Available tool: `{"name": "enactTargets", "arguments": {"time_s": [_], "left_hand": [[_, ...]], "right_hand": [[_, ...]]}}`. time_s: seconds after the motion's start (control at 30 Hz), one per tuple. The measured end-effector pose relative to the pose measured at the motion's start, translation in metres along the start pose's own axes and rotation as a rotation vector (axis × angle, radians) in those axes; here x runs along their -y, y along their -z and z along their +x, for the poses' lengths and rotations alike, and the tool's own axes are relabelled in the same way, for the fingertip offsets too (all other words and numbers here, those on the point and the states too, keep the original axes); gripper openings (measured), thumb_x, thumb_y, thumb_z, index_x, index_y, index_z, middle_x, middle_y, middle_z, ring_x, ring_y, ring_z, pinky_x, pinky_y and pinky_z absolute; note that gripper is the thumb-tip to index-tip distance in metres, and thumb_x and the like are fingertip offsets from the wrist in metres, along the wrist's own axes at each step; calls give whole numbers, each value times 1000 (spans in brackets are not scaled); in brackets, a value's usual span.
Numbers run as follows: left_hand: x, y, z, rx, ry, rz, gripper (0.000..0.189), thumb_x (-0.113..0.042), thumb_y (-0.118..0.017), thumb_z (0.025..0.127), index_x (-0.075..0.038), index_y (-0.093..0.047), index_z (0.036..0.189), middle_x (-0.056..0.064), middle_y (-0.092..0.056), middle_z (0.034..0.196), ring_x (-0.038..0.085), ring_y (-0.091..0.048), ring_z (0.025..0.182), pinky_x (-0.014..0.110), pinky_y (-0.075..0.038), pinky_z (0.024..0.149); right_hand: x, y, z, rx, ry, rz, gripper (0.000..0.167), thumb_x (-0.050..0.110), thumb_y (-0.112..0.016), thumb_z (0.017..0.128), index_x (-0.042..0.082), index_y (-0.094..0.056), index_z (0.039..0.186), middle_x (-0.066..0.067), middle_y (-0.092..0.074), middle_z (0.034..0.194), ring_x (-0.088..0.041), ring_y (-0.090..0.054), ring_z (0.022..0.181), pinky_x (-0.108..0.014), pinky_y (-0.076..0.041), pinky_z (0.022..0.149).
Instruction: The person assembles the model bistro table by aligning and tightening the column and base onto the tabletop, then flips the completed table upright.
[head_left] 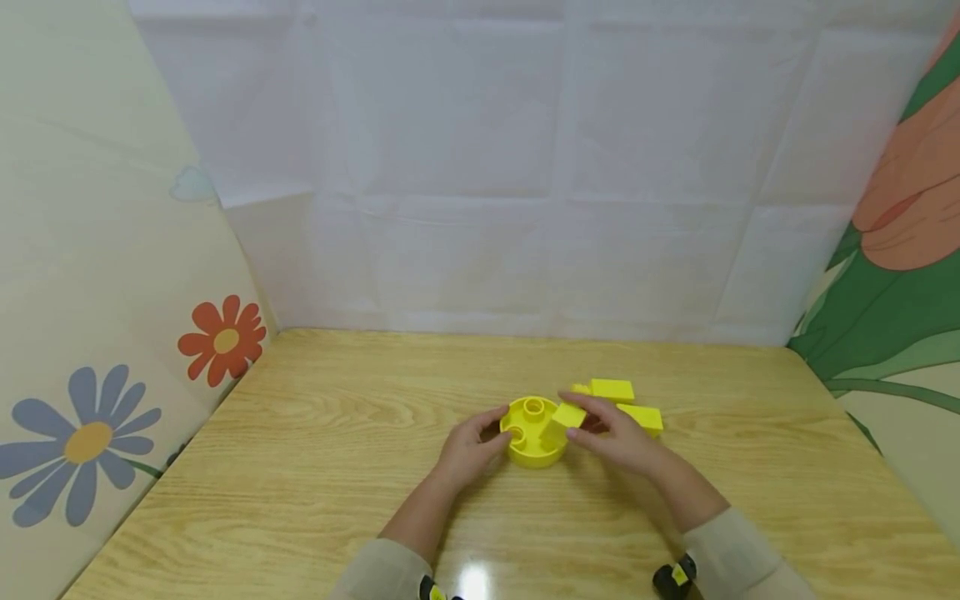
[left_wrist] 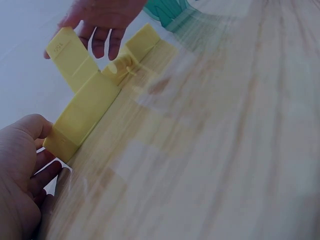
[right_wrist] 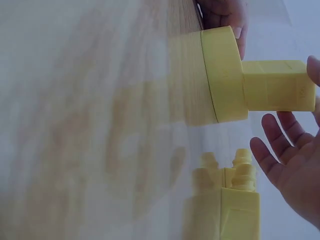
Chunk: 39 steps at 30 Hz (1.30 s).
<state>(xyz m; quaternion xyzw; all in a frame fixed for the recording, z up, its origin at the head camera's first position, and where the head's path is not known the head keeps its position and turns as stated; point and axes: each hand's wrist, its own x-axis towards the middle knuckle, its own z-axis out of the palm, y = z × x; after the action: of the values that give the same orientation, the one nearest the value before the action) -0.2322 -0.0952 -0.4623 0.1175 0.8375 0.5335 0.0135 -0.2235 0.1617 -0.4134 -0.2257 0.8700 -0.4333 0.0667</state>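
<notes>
A round, shallow yellow plastic piece [head_left: 536,457] lies on the wooden table, its raised rim upward and ring-shaped sockets inside. My left hand [head_left: 467,450] grips its left edge between thumb and fingers. Over its right side, my right hand [head_left: 618,437] pinches a yellow rectangular block [head_left: 567,418] near the top. The right wrist view shows that block [right_wrist: 277,86] standing up from the round piece [right_wrist: 223,75], its lower end hidden behind the rim. My right hand's other fingers [right_wrist: 272,142] spread loosely beside the block.
Two more yellow blocks, a far one [head_left: 612,390] and a nearer one [head_left: 645,417], lie on the table just beyond and beside my right hand. Threaded ends [right_wrist: 244,170] show on them. A white cloth [head_left: 480,208] hangs behind the table [head_left: 337,417]; flower-patterned panels flank it.
</notes>
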Motion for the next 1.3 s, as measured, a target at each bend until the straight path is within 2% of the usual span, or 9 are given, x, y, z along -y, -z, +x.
{"name": "enactTargets", "arguments": {"time_s": [0.23, 0.73, 0.87, 1.0, 1.13, 1.3], "left_hand": [[1, -1, 0, 10, -2, 5, 47, -20, -63, 94, -2, -55, 137, 17, -57, 140, 34, -51, 131, 50, -41, 110], [0, -1, 1, 16, 6, 1, 47, -19, -63, 95, -2, -55, 137, 17, -56, 141, 34, -50, 133, 50, -39, 112], [0, -1, 1, 14, 9, 23, 46, -19, -61, 96, -2, -54, 138, 17, -55, 141, 35, -49, 134, 51, -38, 112], [2, -1, 1, 12, 35, 41, 46, -22, -56, 99, -4, -51, 141, 17, -52, 144, 35, -46, 136, 51, -37, 113], [3, 0, 1, 3, 63, 18, 46, -25, -52, 100, -6, -50, 143, 16, -50, 147, 34, -44, 138, 51, -36, 114], [3, 0, 1, -43, 72, -25, 45, -28, -51, 101, -8, -51, 142, 16, -51, 146, 34, -45, 137, 52, -37, 113]], "right_hand": [[-1, 5, 4, 60, 34, -34, 54, 30, -60, 98, 5, -45, 144, -16, -52, 141, -16, -54, 98, -30, -49, 87], [-3, 3, 3, 76, -15, -9, 55, 34, -58, 98, 10, -42, 145, -15, -54, 134, -18, -54, 99, -35, -48, 88], [-4, -3, 2, 51, -39, 17, 53, 33, -56, 99, 13, -41, 146, -15, -51, 139, -20, -55, 104, -38, -48, 91], [-2, -14, 1, -10, -59, 75, 51, 28, -58, 98, 15, -43, 145, -16, -50, 140, -20, -56, 104, -38, -49, 92], [2, -25, 2, -71, -88, 122, 51, 27, -62, 95, 18, -46, 143, -14, -51, 140, -19, -58, 103, -37, -50, 92], [2, -26, 0, -131, -103, 157, 57, 25, -64, 95, 15, -42, 146, -17, -51, 136, -25, -57, 110, -44, -48, 99]]}}
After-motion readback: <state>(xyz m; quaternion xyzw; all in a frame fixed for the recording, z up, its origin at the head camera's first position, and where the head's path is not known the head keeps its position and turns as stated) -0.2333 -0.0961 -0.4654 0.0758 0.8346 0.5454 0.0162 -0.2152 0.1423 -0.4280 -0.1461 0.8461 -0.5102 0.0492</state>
